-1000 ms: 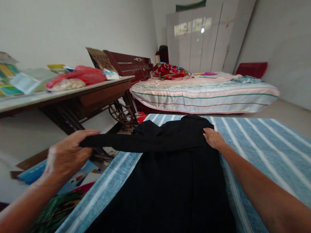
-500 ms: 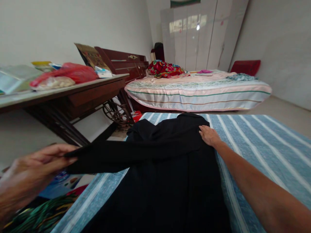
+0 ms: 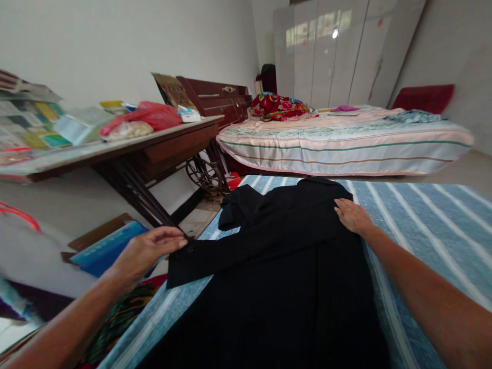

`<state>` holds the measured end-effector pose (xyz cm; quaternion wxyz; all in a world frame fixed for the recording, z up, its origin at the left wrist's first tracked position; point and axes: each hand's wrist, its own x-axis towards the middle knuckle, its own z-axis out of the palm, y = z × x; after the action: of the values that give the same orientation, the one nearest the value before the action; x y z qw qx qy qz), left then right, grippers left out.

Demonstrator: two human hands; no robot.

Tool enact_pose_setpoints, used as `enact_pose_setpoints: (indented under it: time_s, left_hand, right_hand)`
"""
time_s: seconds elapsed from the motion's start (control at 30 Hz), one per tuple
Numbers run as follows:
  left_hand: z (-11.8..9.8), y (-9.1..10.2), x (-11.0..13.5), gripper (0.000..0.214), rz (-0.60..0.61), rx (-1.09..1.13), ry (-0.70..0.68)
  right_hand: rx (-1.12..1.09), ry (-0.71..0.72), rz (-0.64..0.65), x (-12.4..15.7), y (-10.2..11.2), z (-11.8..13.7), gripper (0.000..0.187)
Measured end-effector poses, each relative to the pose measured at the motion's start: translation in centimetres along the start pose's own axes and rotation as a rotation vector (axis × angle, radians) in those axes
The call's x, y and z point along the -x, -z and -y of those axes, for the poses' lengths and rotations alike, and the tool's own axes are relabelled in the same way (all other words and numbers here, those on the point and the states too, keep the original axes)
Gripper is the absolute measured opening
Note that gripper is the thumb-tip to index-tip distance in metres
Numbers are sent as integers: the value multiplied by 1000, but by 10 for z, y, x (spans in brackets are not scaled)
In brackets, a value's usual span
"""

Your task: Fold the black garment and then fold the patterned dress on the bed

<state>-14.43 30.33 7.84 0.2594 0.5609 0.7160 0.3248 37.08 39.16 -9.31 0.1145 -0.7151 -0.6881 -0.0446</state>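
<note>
A black garment [image 3: 277,277] lies spread on a blue-and-white striped bed cover [image 3: 415,225] in front of me. My left hand [image 3: 148,251] pinches the cuff end of its long black sleeve [image 3: 215,251], which stretches out to the left over the bed's edge. My right hand [image 3: 351,215] rests flat with fingers extended on the garment's upper right, near the shoulder. The collar end points away from me.
A dark wooden sewing-machine table [image 3: 154,148] stands at the left, with bags and papers on top. Books and a blue box [image 3: 103,248] lie on the floor below. Beyond is a second bed [image 3: 346,143] with a red floral bundle [image 3: 279,105], and white wardrobes [image 3: 338,51].
My left hand has brought the sleeve end inward and lower, so the sleeve now lies angled across the bed's edge. The right hand stayed on the shoulder. The camera view shifted left.
</note>
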Motion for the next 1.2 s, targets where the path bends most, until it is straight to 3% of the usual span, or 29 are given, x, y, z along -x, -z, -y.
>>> enact_pose_setpoints:
  time_s: [0.13, 0.23, 0.4, 0.6, 0.83, 0.97, 1.07, 1.2]
  left_hand:
    - [13, -17, -4, 52, 191, -27, 50]
    - [30, -22, -5, 48, 225, -126, -89]
    - [57, -17, 4, 42, 186, -426, -322]
    - [57, -19, 11, 40, 243, -567, -376]
    - [57, -30, 8, 28, 280, -774, -613]
    - [42, -23, 15, 26, 220, -792, -644]
    - [16, -7, 22, 22, 119, -593, -600]
    - [-41, 22, 32, 25, -42, -129, -324]
  right_hand:
    - [-5, 7, -9, 3, 0, 0, 49]
    - [7, 17, -18, 3, -2, -3, 49]
    - [18, 14, -12, 1, -7, -7, 50]
    - [12, 9, -32, 1, -9, -7, 48]
    - [12, 9, -17, 1, -7, -5, 48]
    - [-8, -4, 3, 0, -2, -2, 47]
    - [-11, -2, 4, -1, -1, -1, 47]
    - [-17, -1, 7, -2, 0, -1, 47]
